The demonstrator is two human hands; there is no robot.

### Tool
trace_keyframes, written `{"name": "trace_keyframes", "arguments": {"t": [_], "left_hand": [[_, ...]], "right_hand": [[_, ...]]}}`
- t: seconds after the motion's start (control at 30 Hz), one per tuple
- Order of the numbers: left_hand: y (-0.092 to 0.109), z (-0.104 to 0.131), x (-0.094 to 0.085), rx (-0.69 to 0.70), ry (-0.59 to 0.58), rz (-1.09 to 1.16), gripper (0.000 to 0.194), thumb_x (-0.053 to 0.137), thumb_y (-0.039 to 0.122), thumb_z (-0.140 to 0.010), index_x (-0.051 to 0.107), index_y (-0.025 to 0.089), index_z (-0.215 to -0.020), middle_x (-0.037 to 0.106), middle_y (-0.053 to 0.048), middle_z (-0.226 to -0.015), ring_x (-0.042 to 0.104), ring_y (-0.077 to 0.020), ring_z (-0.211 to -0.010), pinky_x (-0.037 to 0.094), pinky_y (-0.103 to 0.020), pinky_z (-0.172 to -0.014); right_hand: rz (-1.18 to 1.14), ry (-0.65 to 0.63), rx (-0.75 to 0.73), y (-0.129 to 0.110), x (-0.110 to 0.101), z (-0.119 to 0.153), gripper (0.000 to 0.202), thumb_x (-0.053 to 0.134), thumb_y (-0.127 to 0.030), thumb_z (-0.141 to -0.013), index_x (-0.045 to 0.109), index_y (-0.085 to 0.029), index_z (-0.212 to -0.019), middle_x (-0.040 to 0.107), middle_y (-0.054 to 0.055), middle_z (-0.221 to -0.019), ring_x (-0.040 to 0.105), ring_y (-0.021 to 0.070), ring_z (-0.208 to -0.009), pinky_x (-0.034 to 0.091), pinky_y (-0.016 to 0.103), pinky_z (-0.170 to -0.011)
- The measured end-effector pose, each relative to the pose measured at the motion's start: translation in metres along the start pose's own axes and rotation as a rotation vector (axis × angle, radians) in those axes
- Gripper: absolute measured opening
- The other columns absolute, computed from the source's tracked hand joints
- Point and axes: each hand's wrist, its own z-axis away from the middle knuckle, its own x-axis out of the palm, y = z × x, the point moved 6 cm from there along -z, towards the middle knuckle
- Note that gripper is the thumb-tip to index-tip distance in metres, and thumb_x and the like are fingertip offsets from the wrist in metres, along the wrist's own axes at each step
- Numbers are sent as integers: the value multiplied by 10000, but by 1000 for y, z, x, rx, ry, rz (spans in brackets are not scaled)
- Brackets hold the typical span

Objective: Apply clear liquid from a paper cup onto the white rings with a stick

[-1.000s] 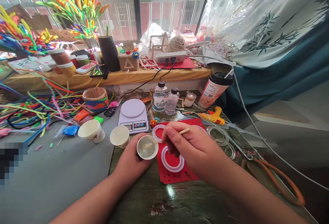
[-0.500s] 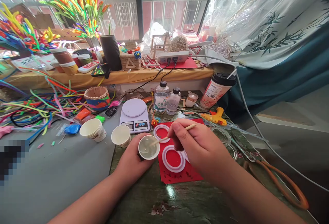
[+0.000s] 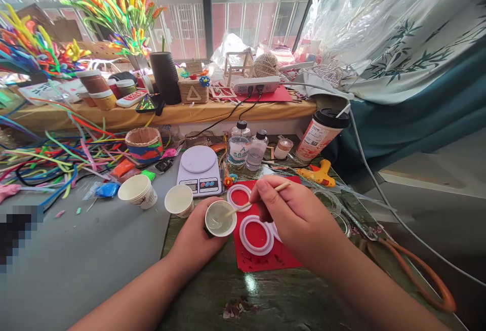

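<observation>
My left hand (image 3: pixel 199 230) is wrapped round a paper cup (image 3: pixel 220 218) holding a clear, slightly cloudy liquid. Between the thumb and fingers of my right hand (image 3: pixel 286 209) is a thin wooden stick (image 3: pixel 243 206), its lower end in the liquid. Below and beside my right hand, white ring-shaped molds (image 3: pixel 256 252) lie on a red sheet (image 3: pixel 248 264); one is partly hidden by the hand. Another paper cup (image 3: pixel 179 201) stands just left of the held one, in front of a white digital scale (image 3: pixel 198 160).
Stacked paper cups (image 3: pixel 137 192) stand at the left. Two clear bottles (image 3: pixel 256 151) are behind the red sheet. A yellow glue gun (image 3: pixel 321 173), a takeaway cup (image 3: pixel 321 136) and orange-handled scissors (image 3: pixel 417 270) are on the right. Colourful pipe cleaners (image 3: pixel 45 154) cover the back left.
The stick's lower end has shifted slightly within the cup. Both hands keep nearly the same place and hold.
</observation>
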Motion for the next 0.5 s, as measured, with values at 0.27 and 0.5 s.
{"name": "trace_keyframes", "arguments": {"t": [0.27, 0.5], "left_hand": [[3, -1, 0, -2, 13, 17, 481, 793, 248, -837, 677, 237, -1304, 781, -107, -1291, 762, -318, -1183, 616, -498, -1079], [2, -1, -1, 4, 24, 14, 509, 798, 243, -820, 680, 238, -1316, 781, -108, -1309, 760, -325, -1200, 613, -502, -1086]], "right_hand": [[38, -22, -52, -3, 2, -3, 438, 423, -474, -1151, 624, -234, -844, 633, 10, -726, 590, 193, -677, 428, 319, -625], [-37, -31, 5, 3, 1, -4, 440, 441, -492, -1146, 645, -231, -856, 644, 16, -730, 603, 199, -682, 456, 311, -625]]}}
